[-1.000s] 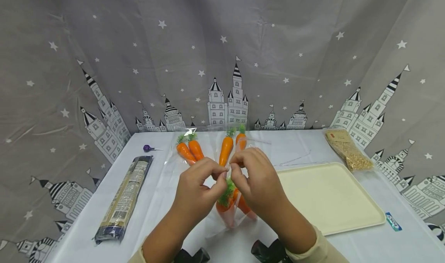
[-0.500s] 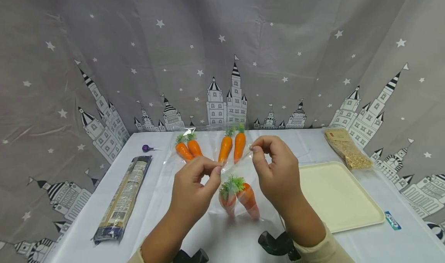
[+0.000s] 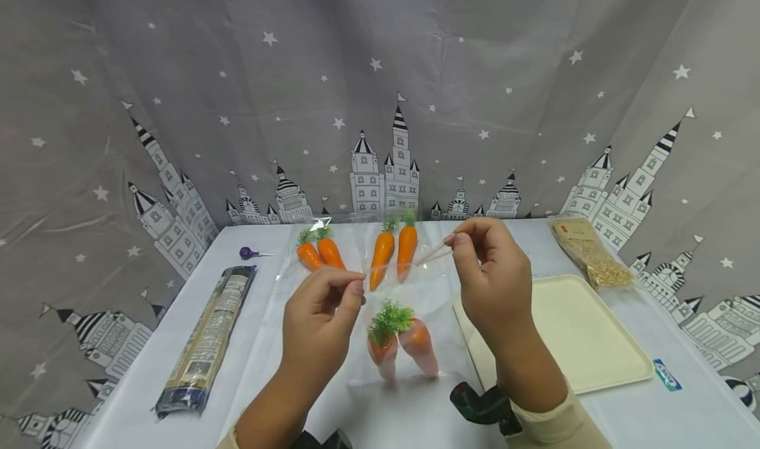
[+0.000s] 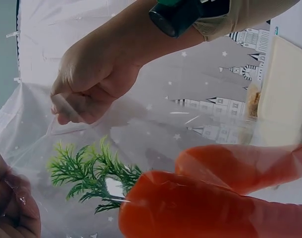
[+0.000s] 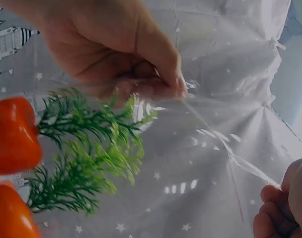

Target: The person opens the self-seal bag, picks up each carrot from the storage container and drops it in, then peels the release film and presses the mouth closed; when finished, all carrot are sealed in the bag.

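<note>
Between my hands hangs a clear plastic bag with two orange carrots in it, their leafy green tops pointing up toward the bag's mouth. With thumb and forefinger my left hand pinches the left end of the top edge. My right hand, held higher and further right, pinches the other end. The top edge stretches between the two hands as a thin, slightly twisted strip in the right wrist view. Behind it, more carrots lie in clear bags: a pair at back left and a pair at back middle.
A long noodle-like packet lies at the left, below a purple lollipop. At the right are a cream tray, partly behind my right arm, a bag of grain and a small blue-green packet. A patterned grey curtain hangs behind.
My hands have drawn apart from nearly touching. The right hand has moved right and up, pulling the bag's top edge out; the left has shifted slightly left. The bagged carrots show more openly.
</note>
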The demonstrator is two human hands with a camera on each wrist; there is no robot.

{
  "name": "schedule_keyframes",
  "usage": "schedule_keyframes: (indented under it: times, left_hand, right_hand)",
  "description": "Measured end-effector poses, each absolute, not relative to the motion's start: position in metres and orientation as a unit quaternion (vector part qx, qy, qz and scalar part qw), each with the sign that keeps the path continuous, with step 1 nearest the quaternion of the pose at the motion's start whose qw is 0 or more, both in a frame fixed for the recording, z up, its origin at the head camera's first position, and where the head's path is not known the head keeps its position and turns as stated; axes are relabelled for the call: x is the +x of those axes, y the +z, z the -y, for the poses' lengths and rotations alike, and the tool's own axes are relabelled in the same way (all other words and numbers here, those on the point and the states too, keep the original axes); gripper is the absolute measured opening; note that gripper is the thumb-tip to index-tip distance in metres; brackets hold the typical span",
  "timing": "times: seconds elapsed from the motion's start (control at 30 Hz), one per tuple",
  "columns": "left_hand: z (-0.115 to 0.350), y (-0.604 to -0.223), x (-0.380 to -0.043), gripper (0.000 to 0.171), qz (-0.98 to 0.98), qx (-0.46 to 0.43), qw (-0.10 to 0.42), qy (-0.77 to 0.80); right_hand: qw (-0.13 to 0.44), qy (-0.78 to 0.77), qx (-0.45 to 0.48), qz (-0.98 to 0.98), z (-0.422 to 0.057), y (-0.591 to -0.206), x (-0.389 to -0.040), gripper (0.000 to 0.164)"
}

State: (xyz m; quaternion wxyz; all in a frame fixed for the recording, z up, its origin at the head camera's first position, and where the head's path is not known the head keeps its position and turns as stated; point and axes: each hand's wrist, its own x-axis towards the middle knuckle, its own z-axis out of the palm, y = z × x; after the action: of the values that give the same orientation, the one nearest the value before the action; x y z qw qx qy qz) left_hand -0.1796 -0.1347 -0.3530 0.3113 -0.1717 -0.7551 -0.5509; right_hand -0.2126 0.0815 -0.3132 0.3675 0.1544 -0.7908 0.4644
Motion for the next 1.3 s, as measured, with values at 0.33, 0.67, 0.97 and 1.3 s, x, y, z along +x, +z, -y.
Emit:
schedule_keyframes:
  times: [0.33, 0.67, 0.97, 1.3]
  left_hand:
    - [0.139, -0.356, -0.178, 0.012, 0.749, -0.154, 0.318, -0.56]
    - [0.142, -0.363, -0.178, 0.013, 0.723, -0.159, 0.331, -0.585]
    - [0.144, -0.364, -0.177, 0.014, 0.717, -0.147, 0.331, -0.596]
    - [0.148, -0.363, -0.175, 0.01, 0.719, -0.122, 0.309, -0.61]
  right_hand:
    - [0.363, 0.484, 0.114, 0.788, -0.096, -0.307, -0.219, 0.016]
    - [0.351, 0.501, 0.067, 0.788, -0.114, -0.303, -0.227, 0.021]
    - [0.362, 0.514, 0.027, 0.777, -0.132, -0.302, -0.236, 0.02]
    - [0.325, 0.564, -0.006, 0.759, -0.161, -0.312, -0.256, 0.016]
